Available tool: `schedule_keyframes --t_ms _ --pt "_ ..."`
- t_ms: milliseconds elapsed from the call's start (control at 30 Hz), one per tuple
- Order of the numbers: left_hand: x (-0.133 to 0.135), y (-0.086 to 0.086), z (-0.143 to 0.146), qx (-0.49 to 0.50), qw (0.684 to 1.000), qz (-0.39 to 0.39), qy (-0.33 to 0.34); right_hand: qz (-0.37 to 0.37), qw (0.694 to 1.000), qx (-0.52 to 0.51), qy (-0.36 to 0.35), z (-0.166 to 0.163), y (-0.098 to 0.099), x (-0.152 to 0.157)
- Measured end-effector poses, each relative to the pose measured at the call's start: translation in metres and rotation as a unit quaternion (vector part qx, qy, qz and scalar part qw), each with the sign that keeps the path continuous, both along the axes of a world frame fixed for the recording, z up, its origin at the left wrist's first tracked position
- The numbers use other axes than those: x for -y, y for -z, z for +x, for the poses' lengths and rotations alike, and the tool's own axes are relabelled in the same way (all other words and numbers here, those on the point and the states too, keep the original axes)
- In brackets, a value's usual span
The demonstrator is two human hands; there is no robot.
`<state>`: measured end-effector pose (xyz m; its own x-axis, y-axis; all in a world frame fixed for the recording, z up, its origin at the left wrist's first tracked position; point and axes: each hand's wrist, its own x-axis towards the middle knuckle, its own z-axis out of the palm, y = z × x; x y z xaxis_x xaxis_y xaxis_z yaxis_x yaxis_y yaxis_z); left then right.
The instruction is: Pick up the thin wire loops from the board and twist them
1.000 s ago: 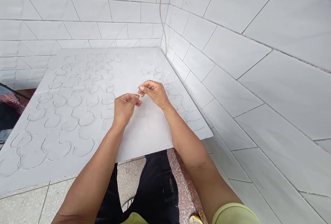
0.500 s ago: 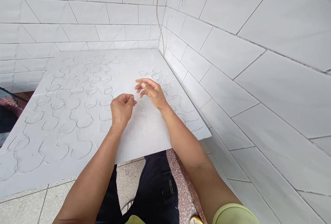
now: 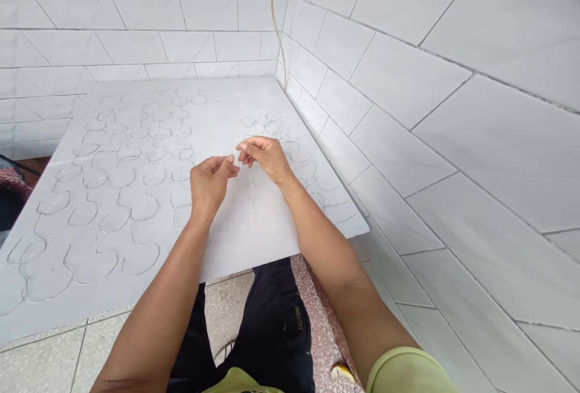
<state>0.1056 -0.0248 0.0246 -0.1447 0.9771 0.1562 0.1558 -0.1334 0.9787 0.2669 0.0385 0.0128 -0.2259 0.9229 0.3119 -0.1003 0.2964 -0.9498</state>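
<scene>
My left hand (image 3: 211,184) pinches a thin, shiny wire (image 3: 251,182) between thumb and fingertips, above the white board (image 3: 226,260). Part of this wire hangs in a curve below the fingers, over the board. Close by on the right, my right hand (image 3: 265,158) has its thumb and forefinger pinched together at the wire's upper end, almost touching the left fingertips. The wire is so fine that its full shape cannot be made out. Several wires bent into curved, hook-like shapes (image 3: 145,217) lie in rows on the board's left side.
A loose cluster of wavy wires (image 3: 312,169) lies along the board's right side. White tiled walls (image 3: 408,109) border the back and right. A pale cable (image 3: 274,12) runs down the corner. Dark trousers (image 3: 254,332) show below the board's front edge.
My right hand's fingers have closed from a spread pose into a pinch at the wire. The left hand keeps its pinch. The view has shifted slightly.
</scene>
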Motion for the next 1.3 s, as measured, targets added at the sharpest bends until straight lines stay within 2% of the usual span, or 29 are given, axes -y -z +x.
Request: schedule_keyframes --t_ms 100,300,400,500,600,767,833,933,1033,1133,1300 --pt "-0.003 0.0 -0.001 0.071 0.997 -0.03 0.005 -0.022 1.0 -0.001 0.02 0.003 0.0 -0.003" --pt "-0.005 -0.002 -0.006 0.127 0.983 -0.122 0.047 -0.041 0.998 -0.015 0.046 0.007 0.004 -0.009" --pt "-0.006 -0.003 -0.009 0.115 0.979 -0.153 0.072 -0.04 0.996 -0.029 0.071 0.009 0.004 -0.011" --pt "-0.006 -0.001 -0.012 0.062 0.978 -0.171 0.102 -0.04 0.993 -0.05 0.096 0.011 0.004 -0.014" --pt "-0.006 0.002 -0.01 0.044 0.979 -0.166 0.113 -0.047 0.991 -0.066 0.106 0.012 0.003 -0.015" --pt "-0.004 0.004 -0.005 0.109 0.979 -0.141 0.097 -0.097 0.982 -0.113 0.116 0.011 -0.001 -0.013" --pt "-0.004 0.004 -0.003 0.119 0.981 -0.128 0.083 -0.127 0.979 -0.125 0.098 0.008 -0.001 -0.012" --pt "-0.003 0.005 -0.003 0.113 0.984 -0.12 0.074 -0.165 0.98 -0.09 0.059 0.003 0.003 -0.012" --pt "-0.004 0.007 -0.003 0.113 0.983 -0.119 0.078 -0.189 0.979 -0.047 0.059 -0.002 0.008 -0.013" --pt "-0.004 0.008 -0.002 0.101 0.984 -0.118 0.082 -0.181 0.981 -0.037 0.06 -0.005 0.009 -0.012" --pt "-0.004 0.01 0.0 0.052 0.992 -0.103 0.054 -0.118 0.991 0.01 0.056 -0.011 0.006 -0.003"
